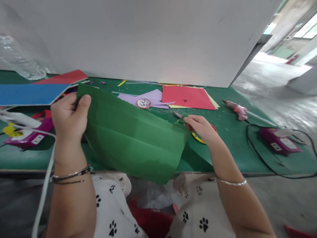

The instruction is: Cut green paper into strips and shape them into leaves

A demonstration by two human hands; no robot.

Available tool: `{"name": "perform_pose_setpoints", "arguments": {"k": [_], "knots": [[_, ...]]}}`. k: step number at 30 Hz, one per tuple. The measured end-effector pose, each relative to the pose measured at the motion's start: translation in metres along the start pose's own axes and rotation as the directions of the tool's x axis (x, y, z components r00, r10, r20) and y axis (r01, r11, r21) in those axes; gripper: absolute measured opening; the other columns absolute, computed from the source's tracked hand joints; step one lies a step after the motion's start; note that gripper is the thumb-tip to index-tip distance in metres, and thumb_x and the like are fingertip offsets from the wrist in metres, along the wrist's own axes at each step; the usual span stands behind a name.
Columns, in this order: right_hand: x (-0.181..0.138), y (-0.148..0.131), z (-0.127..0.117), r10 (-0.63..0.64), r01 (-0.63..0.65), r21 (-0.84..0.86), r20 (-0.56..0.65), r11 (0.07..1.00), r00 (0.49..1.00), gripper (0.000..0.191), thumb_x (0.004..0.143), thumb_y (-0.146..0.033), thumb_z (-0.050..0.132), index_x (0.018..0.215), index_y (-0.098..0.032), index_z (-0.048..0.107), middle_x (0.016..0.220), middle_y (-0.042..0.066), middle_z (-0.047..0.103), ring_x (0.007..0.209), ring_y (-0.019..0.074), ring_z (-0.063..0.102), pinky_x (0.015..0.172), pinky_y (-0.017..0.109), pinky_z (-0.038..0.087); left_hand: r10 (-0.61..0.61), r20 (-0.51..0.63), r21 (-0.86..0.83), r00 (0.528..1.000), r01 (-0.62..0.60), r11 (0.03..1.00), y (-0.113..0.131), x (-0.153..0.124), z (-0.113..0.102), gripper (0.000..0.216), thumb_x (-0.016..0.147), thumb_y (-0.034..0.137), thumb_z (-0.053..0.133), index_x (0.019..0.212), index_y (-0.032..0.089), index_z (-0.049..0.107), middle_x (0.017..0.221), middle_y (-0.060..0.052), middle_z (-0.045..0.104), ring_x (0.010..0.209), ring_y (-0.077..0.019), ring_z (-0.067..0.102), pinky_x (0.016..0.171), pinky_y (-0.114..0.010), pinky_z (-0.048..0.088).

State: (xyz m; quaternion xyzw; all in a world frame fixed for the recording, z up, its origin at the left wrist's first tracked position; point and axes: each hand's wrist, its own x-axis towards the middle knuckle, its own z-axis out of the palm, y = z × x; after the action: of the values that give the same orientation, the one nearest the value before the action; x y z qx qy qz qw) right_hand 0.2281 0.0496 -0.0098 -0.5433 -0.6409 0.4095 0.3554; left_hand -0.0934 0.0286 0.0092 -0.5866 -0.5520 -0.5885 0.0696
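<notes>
A large green sheet of paper [133, 132] with faint fold lines hangs between my hands, over the table's front edge. Its upper left corner is pinched between the thumb and fingers of my left hand [70, 115]. My right hand [199, 127] is closed on the sheet's right corner, where the green paper looks crumpled. Partly hidden behind that hand is a pair of scissors with red and yellow handles [198, 138]; its metal tip shows past the fingers. I cannot tell whether the hand touches the scissors.
Red paper [188, 96] and purple paper [151, 98] lie at the back, with a round badge-like piece [144, 103]. A pink glue gun [236, 110], cables and purple power strips [279, 140] are at the sides. Blue board [32, 93] and a plastic bottle [19, 56] stand left.
</notes>
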Motion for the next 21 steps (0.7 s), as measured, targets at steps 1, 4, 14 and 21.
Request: {"name": "perform_pose_setpoints", "arguments": {"k": [1, 4, 14, 21], "knots": [[0.0, 0.0, 0.0, -0.003, 0.003, 0.003, -0.003, 1.0, 1.0, 0.028, 0.071, -0.029, 0.046, 0.048, -0.018, 0.036, 0.044, -0.006, 0.036, 0.042, 0.0052, 0.03, 0.043, 0.02, 0.023, 0.0, 0.001, 0.004, 1.0, 0.0, 1.0, 0.0, 0.0, 0.0, 0.032, 0.071, 0.027, 0.049, 0.046, 0.016, 0.032, 0.047, 0.007, 0.019, 0.043, -0.0032, 0.016, 0.04, -0.018, 0.012], [0.0, -0.002, -0.001, -0.008, 0.007, -0.04, -0.023, 0.999, 1.0, 0.027, 0.071, -0.028, 0.045, 0.047, -0.018, 0.036, 0.042, -0.006, 0.035, 0.042, 0.0055, 0.031, 0.044, 0.02, 0.024, 0.036, -0.007, 0.027, 0.999, -0.035, 0.999, 0.001, 0.001, 0.0, 0.036, 0.071, 0.026, 0.049, 0.045, 0.016, 0.027, 0.047, 0.007, 0.017, 0.044, -0.0034, 0.016, 0.041, -0.018, 0.012], [0.003, 0.003, -0.011, 0.024, -0.033, -0.078, -0.109, 0.996, 0.994, 0.025, 0.067, -0.029, 0.047, 0.046, -0.018, 0.039, 0.041, -0.006, 0.038, 0.041, 0.0059, 0.034, 0.044, 0.02, 0.026, 0.02, -0.013, 0.051, 1.0, -0.019, 0.998, -0.001, 0.001, 0.001, 0.035, 0.071, 0.024, 0.05, 0.045, 0.016, 0.029, 0.047, 0.007, 0.018, 0.046, -0.0035, 0.017, 0.045, -0.019, 0.013], [0.005, 0.007, -0.019, 0.009, -0.029, -0.112, -0.173, 0.993, 0.985, 0.027, 0.067, -0.029, 0.047, 0.044, -0.019, 0.036, 0.04, -0.006, 0.036, 0.041, 0.0058, 0.033, 0.044, 0.021, 0.026, 0.017, -0.032, 0.084, 0.999, -0.014, 0.996, -0.003, 0.002, -0.001, 0.036, 0.071, 0.022, 0.05, 0.044, 0.016, 0.026, 0.047, 0.007, 0.016, 0.046, -0.004, 0.015, 0.046, -0.021, 0.013]]}}
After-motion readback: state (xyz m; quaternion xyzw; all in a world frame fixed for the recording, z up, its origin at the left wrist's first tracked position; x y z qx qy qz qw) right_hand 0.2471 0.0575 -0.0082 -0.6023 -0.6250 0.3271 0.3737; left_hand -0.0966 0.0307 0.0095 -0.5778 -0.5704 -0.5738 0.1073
